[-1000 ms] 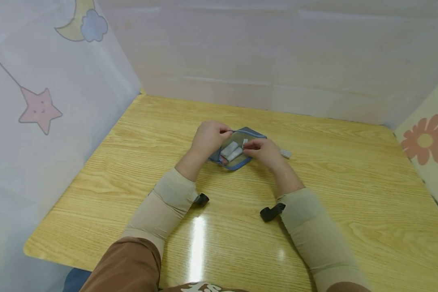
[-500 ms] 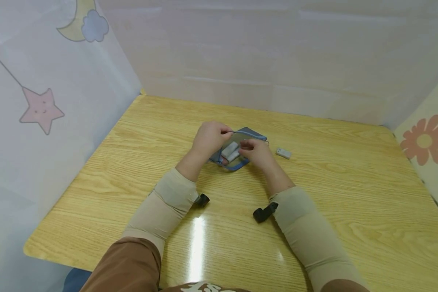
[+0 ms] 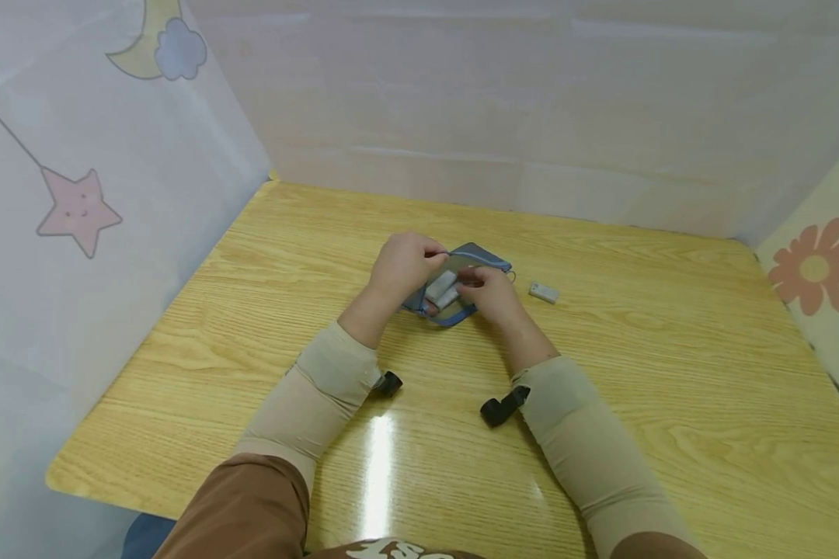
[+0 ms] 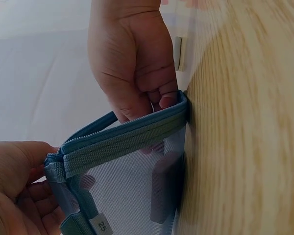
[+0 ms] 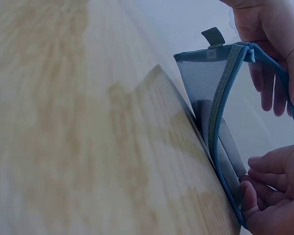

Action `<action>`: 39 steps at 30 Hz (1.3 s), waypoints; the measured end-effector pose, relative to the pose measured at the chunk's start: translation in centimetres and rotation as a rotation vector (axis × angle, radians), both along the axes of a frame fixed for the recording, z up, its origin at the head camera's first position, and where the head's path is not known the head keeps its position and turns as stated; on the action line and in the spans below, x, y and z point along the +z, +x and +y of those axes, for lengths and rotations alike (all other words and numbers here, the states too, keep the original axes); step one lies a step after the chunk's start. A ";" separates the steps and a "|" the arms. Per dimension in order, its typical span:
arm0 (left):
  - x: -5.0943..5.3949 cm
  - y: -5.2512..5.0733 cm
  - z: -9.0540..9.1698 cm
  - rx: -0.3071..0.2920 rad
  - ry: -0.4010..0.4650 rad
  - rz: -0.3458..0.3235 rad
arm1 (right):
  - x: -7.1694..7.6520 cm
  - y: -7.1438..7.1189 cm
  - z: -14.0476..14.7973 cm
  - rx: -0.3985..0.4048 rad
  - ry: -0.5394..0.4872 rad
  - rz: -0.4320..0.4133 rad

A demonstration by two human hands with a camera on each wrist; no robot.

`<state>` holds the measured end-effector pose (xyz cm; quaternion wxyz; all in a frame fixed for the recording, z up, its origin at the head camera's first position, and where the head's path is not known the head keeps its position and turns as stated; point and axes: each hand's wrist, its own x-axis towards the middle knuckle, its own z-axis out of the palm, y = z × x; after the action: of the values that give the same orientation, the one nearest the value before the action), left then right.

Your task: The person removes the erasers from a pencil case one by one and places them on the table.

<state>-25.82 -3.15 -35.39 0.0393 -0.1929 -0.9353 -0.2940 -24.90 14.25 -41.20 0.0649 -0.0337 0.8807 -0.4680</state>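
Note:
A blue mesh zip pouch (image 3: 454, 317) lies on the table with its mouth unzipped. My left hand (image 3: 404, 268) pinches its rim and keeps the mouth apart, as the left wrist view also shows at the zip corner. Inside the pouch lie grey-white oblong blocks (image 3: 439, 287); one dark block (image 4: 165, 186) shows through the mesh. My right hand (image 3: 491, 293) reaches into the mouth, fingers bent near the ends of the blocks. In the right wrist view its fingertips (image 5: 246, 188) are beside a grey block (image 5: 230, 147); whether they hold anything is hidden.
A small grey-white block (image 3: 544, 293) with a dark spot at one end lies on the wooden table (image 3: 636, 326), right of the pouch. Printed cloth walls (image 3: 503, 101) stand at the table's back and sides.
My right hand has moved left, deeper into the pouch; the small white piece at its fingertips is now out of sight. The block on the table is uncovered. My left hand stays put.

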 end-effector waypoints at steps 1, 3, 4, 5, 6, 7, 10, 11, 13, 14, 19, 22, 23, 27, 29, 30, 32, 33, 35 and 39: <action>0.0 0.0 0.0 -0.001 0.001 0.002 | -0.1 0.0 0.0 -0.002 -0.004 0.000; 0.0 0.0 0.0 -0.002 0.004 -0.001 | -0.1 0.0 0.1 -0.001 -0.020 0.000; 0.0 0.0 0.0 -0.001 0.005 -0.003 | -0.2 0.0 0.1 0.000 -0.026 0.001; 0.0 0.0 0.1 0.000 0.006 -0.007 | -0.2 0.0 0.1 0.000 -0.032 0.001; 0.0 0.0 0.1 0.000 0.006 -0.010 | -0.3 0.0 0.2 -0.001 -0.041 -0.001; 0.0 0.0 0.1 0.001 0.006 -0.013 | -0.3 0.0 0.2 -0.001 -0.051 -0.003; 0.0 0.0 0.1 0.006 0.003 -0.019 | -0.4 0.0 0.3 -0.005 -0.065 -0.007; 0.0 0.0 0.1 0.007 0.000 -0.019 | -0.4 0.0 0.3 -0.006 -0.066 -0.008; 0.0 0.0 0.2 0.008 -0.003 -0.018 | -0.4 0.1 0.3 -0.004 -0.065 -0.011; 0.0 0.0 0.2 0.009 -0.004 -0.018 | -0.4 0.1 0.4 -0.002 -0.065 -0.012; 0.0 0.0 0.2 0.003 0.002 -0.017 | -0.4 0.2 0.5 0.015 -0.042 -0.013; 0.0 0.1 0.2 -0.001 0.006 -0.020 | -0.4 0.2 0.6 0.031 -0.020 -0.015; -0.1 0.0 0.2 -0.003 0.008 -0.021 | -0.4 0.2 0.6 0.044 -0.009 -0.013; -0.1 0.0 0.1 -0.003 0.006 -0.019 | -0.3 0.2 0.6 0.071 -0.002 -0.024; -0.1 0.0 0.1 -0.001 0.004 -0.021 | -0.3 0.3 0.5 0.083 0.000 -0.033; -0.1 0.0 0.1 0.001 0.002 -0.021 | -0.3 0.3 0.5 0.082 -0.005 -0.038; 0.0 0.0 0.1 0.003 -0.002 -0.023 | -0.3 0.3 0.4 0.080 -0.007 -0.039; 0.0 0.0 0.1 0.004 -0.003 -0.024 | -0.2 0.3 0.5 0.077 -0.007 -0.040; 0.0 0.0 0.2 0.007 -0.007 -0.030 | -0.2 0.3 0.4 0.072 -0.009 -0.038; 0.1 0.0 0.2 0.008 -0.009 -0.030 | -0.2 0.4 0.4 0.077 -0.007 -0.026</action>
<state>-25.80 -3.00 -35.33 0.0255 -0.1849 -0.9379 -0.2925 -24.53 14.66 -41.41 0.0941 -0.0617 0.8762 -0.4686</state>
